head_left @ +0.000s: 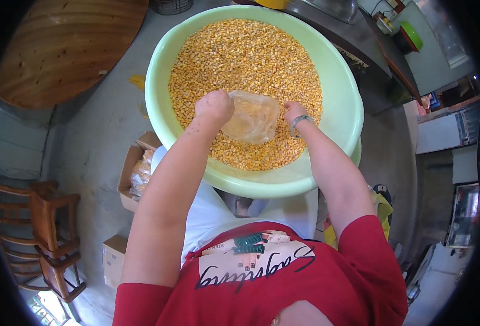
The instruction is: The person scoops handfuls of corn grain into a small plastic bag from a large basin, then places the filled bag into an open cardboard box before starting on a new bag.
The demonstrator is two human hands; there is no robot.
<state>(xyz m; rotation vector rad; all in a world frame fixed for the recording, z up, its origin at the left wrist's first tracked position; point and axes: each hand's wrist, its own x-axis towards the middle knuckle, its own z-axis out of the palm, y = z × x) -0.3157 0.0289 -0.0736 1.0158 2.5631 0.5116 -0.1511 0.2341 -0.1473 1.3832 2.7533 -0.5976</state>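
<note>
A wide pale green basin [340, 108] full of dried yellow corn kernels [245, 57] stands in front of me. Over the corn hangs a clear plastic bag [251, 118], wrinkled and see-through. My left hand [215, 107] is closed in a fist on the bag's upper left edge. Close to the bag's right side, low over the kernels, is my right hand [294, 113], its fingers curled in. A small gap seems to part it from the bag. What those fingers hold, if anything, is hidden. A bracelet [300, 123] circles the right wrist.
An open cardboard box [133, 171] with clear bags in it sits left of the basin, with a closed carton [114, 261] nearer me. Farther left are a round wooden tabletop [68, 46] and wooden chairs [52, 217]. A dark counter [359, 41] lies beyond the basin.
</note>
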